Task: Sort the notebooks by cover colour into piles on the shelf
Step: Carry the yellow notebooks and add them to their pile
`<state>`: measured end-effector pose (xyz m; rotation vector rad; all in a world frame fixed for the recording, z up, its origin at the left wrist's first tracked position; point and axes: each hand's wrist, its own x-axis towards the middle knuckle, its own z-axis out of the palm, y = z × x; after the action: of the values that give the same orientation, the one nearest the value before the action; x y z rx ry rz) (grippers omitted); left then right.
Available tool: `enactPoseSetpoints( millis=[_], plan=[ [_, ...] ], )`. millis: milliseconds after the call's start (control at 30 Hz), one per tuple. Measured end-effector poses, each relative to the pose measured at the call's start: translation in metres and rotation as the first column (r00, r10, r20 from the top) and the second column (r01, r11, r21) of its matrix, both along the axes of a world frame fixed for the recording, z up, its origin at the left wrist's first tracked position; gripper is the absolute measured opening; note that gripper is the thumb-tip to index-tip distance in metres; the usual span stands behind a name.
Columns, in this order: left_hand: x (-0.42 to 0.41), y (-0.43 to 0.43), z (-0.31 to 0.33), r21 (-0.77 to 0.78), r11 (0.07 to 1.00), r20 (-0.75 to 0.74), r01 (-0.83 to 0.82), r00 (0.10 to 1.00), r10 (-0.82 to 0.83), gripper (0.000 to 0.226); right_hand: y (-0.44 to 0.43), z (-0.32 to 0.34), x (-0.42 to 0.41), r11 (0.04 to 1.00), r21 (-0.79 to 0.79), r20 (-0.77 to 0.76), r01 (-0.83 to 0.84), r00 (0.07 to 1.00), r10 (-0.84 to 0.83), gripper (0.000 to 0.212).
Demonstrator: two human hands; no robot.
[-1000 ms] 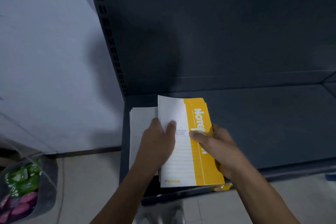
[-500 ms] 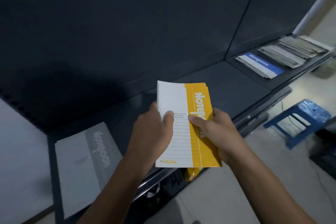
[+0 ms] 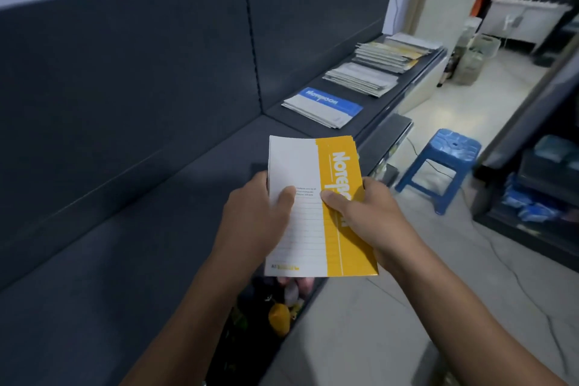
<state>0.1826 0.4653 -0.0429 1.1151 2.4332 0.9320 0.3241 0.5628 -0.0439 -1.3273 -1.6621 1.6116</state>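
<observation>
A small stack of yellow-and-white notebooks point(image 3: 316, 166) is held above the front edge of the dark shelf point(image 3: 131, 260). My left hand point(image 3: 257, 216) grips its left side, thumb on the white part of the cover. My right hand point(image 3: 366, 213) grips the right side, thumb on the yellow band. Farther along the shelf lies a pile topped by a blue-and-white notebook point(image 3: 326, 105). Behind it sit a grey pile point(image 3: 360, 78) and a taller mixed pile point(image 3: 388, 53) with yellow edges showing.
A blue plastic stool point(image 3: 438, 163) stands on the tiled floor to the right of the shelf. A dark rack with blue packets point(image 3: 532, 194) is at the far right. Packaged goods point(image 3: 279, 316) show on a lower shelf beneath the notebooks.
The view has swung right along the shelf. The grey notebook pile at the left end is out of sight, and the blue and far piles have come closer. Both hands keep the same hold.
</observation>
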Motion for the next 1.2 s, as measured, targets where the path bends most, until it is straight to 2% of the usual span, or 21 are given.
enactPoseSetpoints(
  millis=[233,533,667,733,1033,1200],
  plan=[
    [0.025,0.104,-0.007,-0.021,0.997,-0.017,0.076,0.997,-0.076,0.031,0.089,0.004,0.031,0.996,-0.043,0.092,0.083,0.993,-0.079,0.013],
    [0.011,0.241,-0.019,-0.01,0.99,0.026,0.138,0.99,-0.138,0.036,0.215,-0.006,0.027,0.987,-0.082,0.107,0.135,0.986,-0.126,0.013],
    [0.003,0.307,-0.021,-0.013,0.987,0.038,0.161,0.986,-0.161,0.034,0.274,-0.006,0.02,0.977,-0.101,0.143,0.189,0.974,-0.174,0.021],
    [0.0,0.339,-0.022,-0.018,0.985,0.046,0.173,0.984,-0.172,0.034,0.302,-0.006,0.019,0.974,-0.098,0.14,0.205,0.972,-0.19,0.015],
    [0.022,0.475,-0.024,-0.077,0.963,-0.01,0.26,0.965,-0.261,0.043,0.421,-0.014,0.05,0.946,-0.102,0.094,0.307,0.95,-0.299,0.015],
    [0.053,0.551,-0.022,-0.066,0.965,0.042,0.253,0.967,-0.251,0.039,0.499,-0.016,0.082,0.948,-0.117,0.081,0.296,0.954,-0.288,0.012]
  ],
)
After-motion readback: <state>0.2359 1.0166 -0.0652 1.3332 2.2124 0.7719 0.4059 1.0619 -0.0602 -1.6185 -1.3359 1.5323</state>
